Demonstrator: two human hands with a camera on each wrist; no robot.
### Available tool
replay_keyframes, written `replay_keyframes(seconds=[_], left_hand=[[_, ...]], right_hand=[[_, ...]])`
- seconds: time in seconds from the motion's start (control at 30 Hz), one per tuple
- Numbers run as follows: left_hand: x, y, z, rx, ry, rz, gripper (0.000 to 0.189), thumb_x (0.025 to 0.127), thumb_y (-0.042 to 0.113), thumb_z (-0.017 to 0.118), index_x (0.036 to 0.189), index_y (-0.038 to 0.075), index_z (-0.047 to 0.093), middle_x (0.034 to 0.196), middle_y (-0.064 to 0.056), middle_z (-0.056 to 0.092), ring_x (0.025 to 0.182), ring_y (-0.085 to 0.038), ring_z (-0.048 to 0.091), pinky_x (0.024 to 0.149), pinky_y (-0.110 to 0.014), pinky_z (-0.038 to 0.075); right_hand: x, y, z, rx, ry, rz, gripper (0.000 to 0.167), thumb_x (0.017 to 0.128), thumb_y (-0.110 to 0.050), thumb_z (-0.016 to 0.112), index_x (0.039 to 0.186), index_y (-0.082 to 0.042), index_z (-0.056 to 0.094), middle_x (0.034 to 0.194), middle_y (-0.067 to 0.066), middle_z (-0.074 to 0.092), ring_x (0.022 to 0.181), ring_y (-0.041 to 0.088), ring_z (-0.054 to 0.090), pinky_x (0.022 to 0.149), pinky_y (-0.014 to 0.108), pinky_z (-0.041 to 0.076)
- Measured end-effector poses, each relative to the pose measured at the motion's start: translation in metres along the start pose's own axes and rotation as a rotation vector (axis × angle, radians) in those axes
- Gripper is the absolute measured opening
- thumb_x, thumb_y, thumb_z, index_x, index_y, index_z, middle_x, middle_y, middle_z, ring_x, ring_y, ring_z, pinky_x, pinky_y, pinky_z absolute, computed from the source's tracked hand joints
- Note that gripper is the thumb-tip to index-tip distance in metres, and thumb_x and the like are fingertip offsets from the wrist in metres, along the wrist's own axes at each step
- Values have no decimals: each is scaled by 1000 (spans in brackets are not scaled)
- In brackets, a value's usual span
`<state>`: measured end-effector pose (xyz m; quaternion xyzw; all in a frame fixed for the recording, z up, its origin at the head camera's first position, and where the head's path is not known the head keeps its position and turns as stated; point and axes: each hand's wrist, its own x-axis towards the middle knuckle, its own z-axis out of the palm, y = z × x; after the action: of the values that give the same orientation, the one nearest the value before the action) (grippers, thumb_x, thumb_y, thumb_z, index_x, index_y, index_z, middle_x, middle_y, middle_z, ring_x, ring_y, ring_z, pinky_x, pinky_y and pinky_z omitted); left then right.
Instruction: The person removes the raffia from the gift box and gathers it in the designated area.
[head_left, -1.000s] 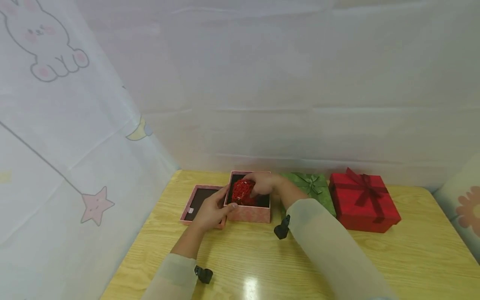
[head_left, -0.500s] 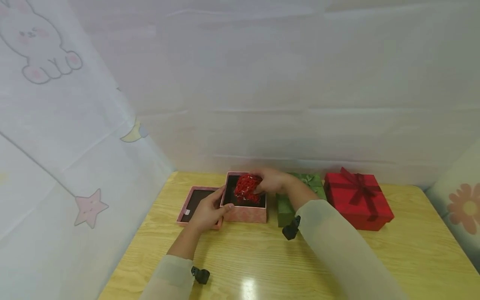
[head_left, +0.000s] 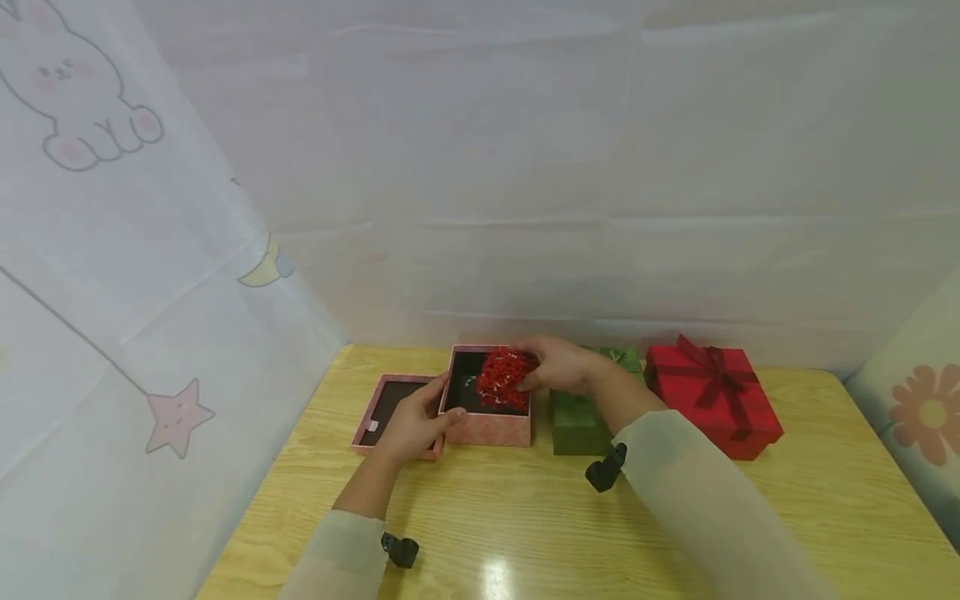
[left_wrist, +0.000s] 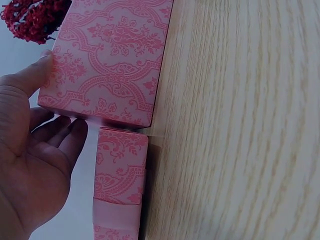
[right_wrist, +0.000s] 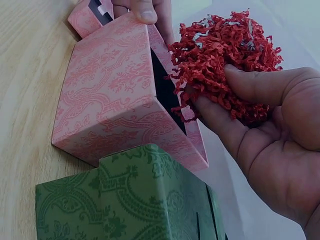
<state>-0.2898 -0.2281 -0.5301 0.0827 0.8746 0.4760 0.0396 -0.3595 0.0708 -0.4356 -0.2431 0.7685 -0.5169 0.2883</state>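
A wad of red crinkle-cut paper shreds (head_left: 501, 379) with some silvery strands hangs over the open pink gift box (head_left: 491, 430). My right hand (head_left: 561, 365) pinches the wad between thumb and fingers, clear above the rim in the right wrist view (right_wrist: 225, 55). My left hand (head_left: 409, 427) holds the box at its left front corner, with the thumb at the front rim and the fingers along the left side. Inside, the box is dark, and a few pale strands show at its bottom. The pink lid (head_left: 390, 406) lies inside-up, left of the box, partly behind my left hand.
Right of the pink box stands a green gift box (head_left: 581, 427) with a bow, partly hidden by my right arm. Beyond it is a red gift box (head_left: 712, 396) with a dark red ribbon. A pale cloth wall (head_left: 525, 208) rises behind the wooden table (head_left: 480, 508).
My right hand has lifted the red paper shreds up out of the pink box and a little to the right. The left hand keeps its hold on the box.
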Motion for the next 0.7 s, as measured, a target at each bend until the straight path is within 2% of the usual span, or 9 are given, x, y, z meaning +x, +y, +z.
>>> replay_keyframes(seconds=[0.03,0.1,0.13,0.27,0.37,0.5,0.57,0.67,0.7], left_hand=[[0,0,0,9,4,1,85,92,56,74,164,32,34,157,-6,50,74,-15,65,67,-28,51],[1,-1,0,-27,-12,-5,86,93,54,74,164,31,33,150,-11,57,57,-27,61,59,-32,52],[1,0,0,-35,-16,-5,85,93,54,74,164,31,33,142,-13,63,58,-30,63,59,-33,53],[1,0,0,-48,-4,13,84,94,48,76,164,27,35,136,-16,66,79,-38,73,68,-33,58],[2,1,-1,-12,13,15,84,93,50,76,163,27,36,135,-15,67,83,-37,73,79,-31,57],[1,2,-3,10,8,-11,84,93,52,75,163,31,35,130,-12,70,70,-37,69,76,-36,56],[-1,3,-6,17,6,-10,84,93,52,75,163,30,35,138,-11,66,92,-31,73,82,-39,56],[-1,4,-10,43,9,-6,84,93,52,76,163,29,36,155,-5,52,125,-22,61,98,-41,51],[-2,5,-11,42,-1,-5,84,93,51,76,163,29,35,156,-6,51,127,-23,60,99,-44,51]], right_hand=[[-2,0,0,-5,-1,-2,61,88,6,76,144,-3,56,133,12,62,118,26,64,91,40,59],[-6,-2,0,-32,-3,-15,59,88,4,77,144,-5,57,132,11,63,118,25,64,92,40,58],[-8,-2,0,-44,-5,-25,58,88,3,78,142,-6,58,131,10,64,118,24,64,93,39,58],[-17,-2,-1,-94,3,-71,56,87,2,78,140,-9,62,127,6,67,115,22,65,94,39,56],[-24,-2,-2,-79,6,-83,58,88,2,78,141,-9,61,129,6,66,116,22,65,92,41,57],[-33,-1,-4,-76,7,-88,57,88,1,77,142,-9,61,130,8,66,117,24,64,90,43,58],[-39,1,-6,-93,13,-84,58,88,-1,78,143,-9,60,130,8,66,118,24,64,91,43,58],[-47,4,-7,-111,16,-75,61,89,-4,79,146,-10,58,132,6,65,121,23,63,94,40,56],[-50,5,-8,-101,14,-70,61,90,-3,78,147,-10,57,133,7,65,122,24,63,95,41,56]])
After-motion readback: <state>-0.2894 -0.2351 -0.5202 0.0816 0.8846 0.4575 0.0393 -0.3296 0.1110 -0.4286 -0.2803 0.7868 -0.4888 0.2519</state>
